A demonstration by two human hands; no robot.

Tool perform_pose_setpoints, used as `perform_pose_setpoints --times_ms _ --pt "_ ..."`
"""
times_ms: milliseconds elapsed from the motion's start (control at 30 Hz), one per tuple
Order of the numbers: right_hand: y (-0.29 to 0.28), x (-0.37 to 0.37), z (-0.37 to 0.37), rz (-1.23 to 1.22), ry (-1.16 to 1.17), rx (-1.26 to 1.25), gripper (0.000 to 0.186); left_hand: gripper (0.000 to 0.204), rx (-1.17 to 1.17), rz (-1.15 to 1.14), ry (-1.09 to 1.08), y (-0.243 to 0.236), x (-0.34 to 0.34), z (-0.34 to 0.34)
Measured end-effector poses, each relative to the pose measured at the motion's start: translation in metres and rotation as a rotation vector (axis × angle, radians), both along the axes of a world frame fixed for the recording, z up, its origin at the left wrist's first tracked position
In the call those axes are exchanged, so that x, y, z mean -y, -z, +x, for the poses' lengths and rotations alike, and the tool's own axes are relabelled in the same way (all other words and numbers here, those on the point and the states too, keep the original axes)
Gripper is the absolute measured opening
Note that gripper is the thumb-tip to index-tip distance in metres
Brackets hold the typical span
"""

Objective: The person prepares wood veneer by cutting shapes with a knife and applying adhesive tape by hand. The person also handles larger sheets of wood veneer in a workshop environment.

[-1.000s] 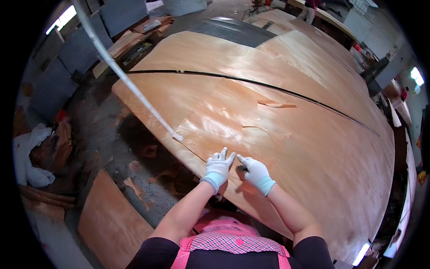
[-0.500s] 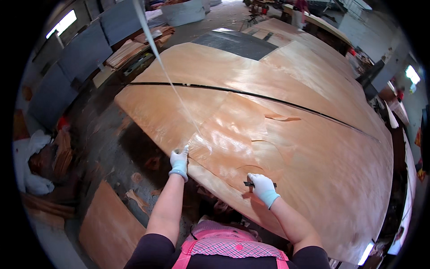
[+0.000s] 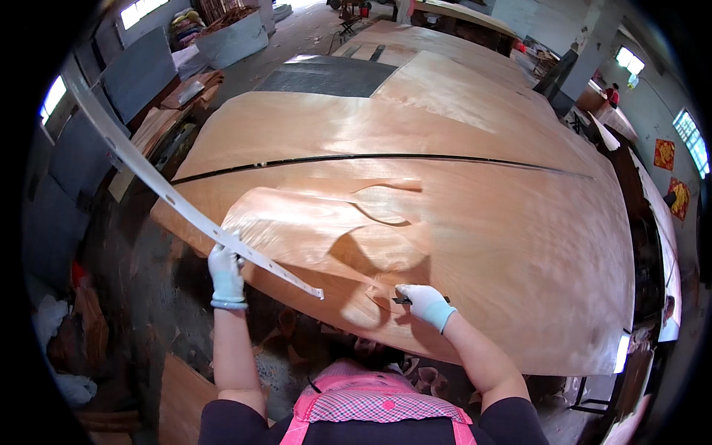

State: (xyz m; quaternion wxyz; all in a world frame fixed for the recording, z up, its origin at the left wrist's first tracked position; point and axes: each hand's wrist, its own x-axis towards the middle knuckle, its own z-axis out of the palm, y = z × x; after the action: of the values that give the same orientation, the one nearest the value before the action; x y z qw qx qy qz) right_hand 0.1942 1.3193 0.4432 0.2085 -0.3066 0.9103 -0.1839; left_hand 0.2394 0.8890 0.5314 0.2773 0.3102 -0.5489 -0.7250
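The fingers of the gloved right hand (image 3: 426, 305) are curling around a dark slim tool (image 3: 401, 300) near the panel's front edge. Those of the gloved left hand (image 3: 226, 276) are bunching at the left edge of a thin veneer sheet (image 3: 285, 216), where a perforated white strip (image 3: 169, 196) is crossing; which they are pinching cannot be told. The sheet is lying on a broad wooden panel (image 3: 519, 245), its right portion curling. Beyond, a long black strip (image 3: 371, 156) is spanning the panel.
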Motion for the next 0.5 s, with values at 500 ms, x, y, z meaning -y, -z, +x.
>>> perform_pose_setpoints --times_ms 500 --pt "-0.031 0.020 -0.001 0.154 -0.030 0.033 0.036 0.051 0.189 -0.230 -0.313 0.118 0.135 0.049"
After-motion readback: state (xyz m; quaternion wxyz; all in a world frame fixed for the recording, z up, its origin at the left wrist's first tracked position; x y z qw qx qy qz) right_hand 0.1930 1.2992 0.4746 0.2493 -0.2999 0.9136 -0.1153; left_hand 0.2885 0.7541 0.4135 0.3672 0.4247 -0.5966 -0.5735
